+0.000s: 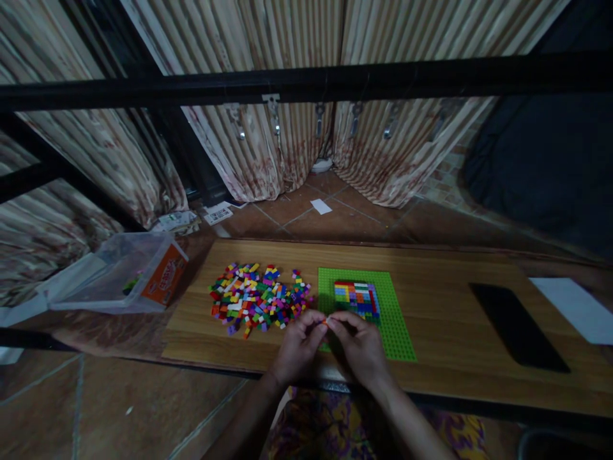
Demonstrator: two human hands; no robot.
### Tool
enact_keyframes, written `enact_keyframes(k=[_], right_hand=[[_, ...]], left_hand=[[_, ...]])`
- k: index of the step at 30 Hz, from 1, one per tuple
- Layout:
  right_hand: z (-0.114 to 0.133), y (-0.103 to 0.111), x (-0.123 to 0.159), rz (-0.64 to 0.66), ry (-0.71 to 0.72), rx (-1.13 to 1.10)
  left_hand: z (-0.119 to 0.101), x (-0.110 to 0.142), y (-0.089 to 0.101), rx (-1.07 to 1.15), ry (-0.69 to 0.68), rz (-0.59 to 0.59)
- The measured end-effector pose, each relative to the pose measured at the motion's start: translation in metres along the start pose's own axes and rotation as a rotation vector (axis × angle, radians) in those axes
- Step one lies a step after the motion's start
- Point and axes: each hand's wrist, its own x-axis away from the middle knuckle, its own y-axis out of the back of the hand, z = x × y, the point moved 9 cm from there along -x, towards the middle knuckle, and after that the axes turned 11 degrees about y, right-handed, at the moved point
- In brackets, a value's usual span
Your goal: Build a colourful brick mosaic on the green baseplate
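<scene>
Wooden tabletop [445, 306] in dim light, small piece pinched near the front edge

Striped curtains [287, 147] behind, tiled floor [211, 390] below. Small orange piece [326, 321] is between the fingertips of both hands, by the left edge of the green baseplate [397, 332]. Can't tell if it's one brick or two joined.

Risks, my read:
- Drop: tiny part, fingertip-only hold. Uneven squeeze could pop it out, onto the floor or into the loose bricks [258, 297], where it'd be hard to pick out.
- Scatter: left hand [299, 345] sits just beside the pile; a sideways sweep could push bricks about.
- Knock: right hand [361, 348] is over the baseplate, near the brick block [357, 297]. A low wrist could shift the plate or catch a brick.
- Misread: low light, plus hands hiding the block's near side, could cause an off-by-a-stud error.

Pose: forearms come up from the bottom, converging. Both hands have thumb and index closed on the piece, tips meeting, knuckles bent. Other fingers look curled; exact bend unclear.
</scene>
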Motion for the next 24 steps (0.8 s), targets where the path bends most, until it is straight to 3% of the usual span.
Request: enact_keyframes(k=[6,11,17,20,24], right_hand=[[-0.022,0.002,0.006,-0.065,-0.2,-0.211],[-0.012,0.001,0.006,-0.092,-0.087,0.015],[0.015,-0.034,-0.002,0.06,0.172,0.313],[0.014,-0.039,-0.005,0.067,0.149,0.251],[0.004,-0.036,-0.005,0.039,-0.003,0.028]], left_hand=[[-0.002,0.0,0.003,0.13,0.091,0.024],[0.005,0.008,0.025,0.33,0.104,-0.129],[0.014,0.023,0.039,0.377,0.138,-0.231],[0.015,0.025,0.04,0.408,0.154,-0.247],[0.012,0.023,0.039,0.39,0.143,-0.236]])
